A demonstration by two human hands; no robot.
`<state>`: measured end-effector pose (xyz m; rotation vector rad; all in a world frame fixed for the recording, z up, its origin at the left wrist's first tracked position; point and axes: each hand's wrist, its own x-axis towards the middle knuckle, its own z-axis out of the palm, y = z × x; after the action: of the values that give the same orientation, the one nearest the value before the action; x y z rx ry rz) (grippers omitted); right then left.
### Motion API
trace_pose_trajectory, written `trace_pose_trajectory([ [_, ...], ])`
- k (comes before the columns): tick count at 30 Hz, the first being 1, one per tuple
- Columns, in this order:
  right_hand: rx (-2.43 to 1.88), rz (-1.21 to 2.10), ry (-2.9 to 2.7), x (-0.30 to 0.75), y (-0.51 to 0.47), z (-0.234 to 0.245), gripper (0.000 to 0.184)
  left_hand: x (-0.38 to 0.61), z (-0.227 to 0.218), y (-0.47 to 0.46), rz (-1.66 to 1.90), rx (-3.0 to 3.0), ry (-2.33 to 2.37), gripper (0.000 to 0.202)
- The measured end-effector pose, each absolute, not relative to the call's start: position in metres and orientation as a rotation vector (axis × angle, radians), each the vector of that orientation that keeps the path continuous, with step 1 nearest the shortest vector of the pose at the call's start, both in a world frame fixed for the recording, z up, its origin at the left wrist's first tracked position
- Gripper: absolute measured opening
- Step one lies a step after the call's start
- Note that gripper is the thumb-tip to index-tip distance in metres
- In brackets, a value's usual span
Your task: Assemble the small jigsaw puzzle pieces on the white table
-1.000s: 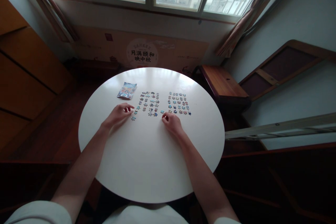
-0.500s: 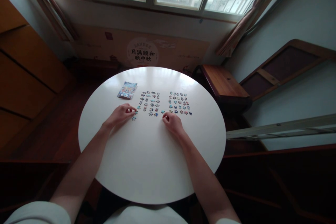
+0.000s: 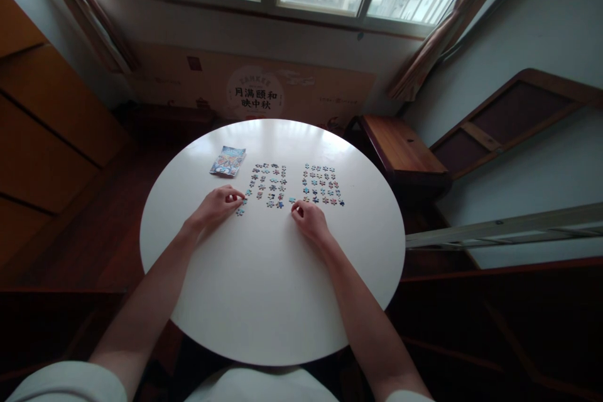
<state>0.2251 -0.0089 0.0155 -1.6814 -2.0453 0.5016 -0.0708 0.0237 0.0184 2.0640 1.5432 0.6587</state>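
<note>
Two-line banner [image 3: 255, 99] "月满颐和映中秋", left hand [image 3: 218, 205], right hand [image 3: 309, 220], fingertips together, at puzzle pieces [image 3: 280, 205]

- The left hand [image 3: 220, 204] has moved slightly rightward since a second ago.
- Its thumb and forefinger tips [image 3: 242, 196], parted then, now meet or nearly meet.
- The puzzle piece [image 3: 244, 202] right at those tips, in plainer sight beside them before, is now partly covered; whether it is pinched cannot be told.
- The piece just beyond the tips [image 3: 248, 193] is now closer to them.
- The piece on their near side [image 3: 240, 212] now sits a little left of them.
</note>
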Motion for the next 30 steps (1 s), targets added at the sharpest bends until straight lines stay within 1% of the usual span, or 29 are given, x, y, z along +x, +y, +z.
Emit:
trace_pose_trajectory([
  [19, -1.697, 0.511, -2.048, 0.2246, -0.0091, 0.0174, 0.017, -0.0707, 0.0168, 0.0234, 0.667, 2.064, 1.534, 0.032],
  [30, -1.675, 0.523, -2.038, 0.2252, -0.0087, 0.0149, 0.017, -0.0707, 0.0150, 0.0248, 0.659, 2.089, 1.539, 0.029],
])
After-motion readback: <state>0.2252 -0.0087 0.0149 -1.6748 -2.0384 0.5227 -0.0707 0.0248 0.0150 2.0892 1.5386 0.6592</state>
